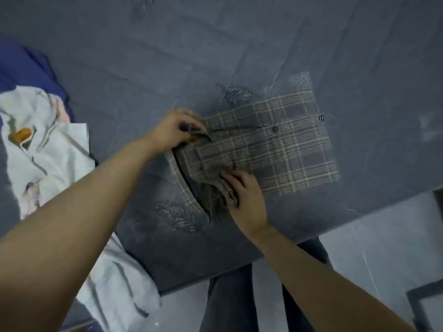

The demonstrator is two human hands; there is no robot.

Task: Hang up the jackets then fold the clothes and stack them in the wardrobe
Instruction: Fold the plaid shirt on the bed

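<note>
1. Left-hand fingers (191, 127) are curled and pinching a fold of fabric at the collar end of the plaid shirt (282, 144), thumb tucked under the edge.
2. Right-hand fingers (230, 180) are bent down onto a bunched sleeve bit of the same shirt, gripping the crumpled cloth against the surface.
3. So the left hand (172, 133) sits at the top-left corner of the shirt and the right hand (247, 200) at its near-left edge, both bare forearms reaching in from the bottom of the view.
4. The shirt itself is grey-brown check, mostly folded into a neat rectangle, lying flat on the dark grey bed cover (215, 44). Two dark buttons show along its placket. The left end is still messy, with a curved hem sticking out.
5. Off to the left, well apart from the shirt, there's a rumpled white garment (48, 149) with an orange patch on it, draped over the bed's edge.
6. Behind that, a blue cloth (26, 68) peeks in at the far left.
7. Below the bed edge you can see the person's dark trousers (230, 295) and a pale floor (383, 236).
</note>
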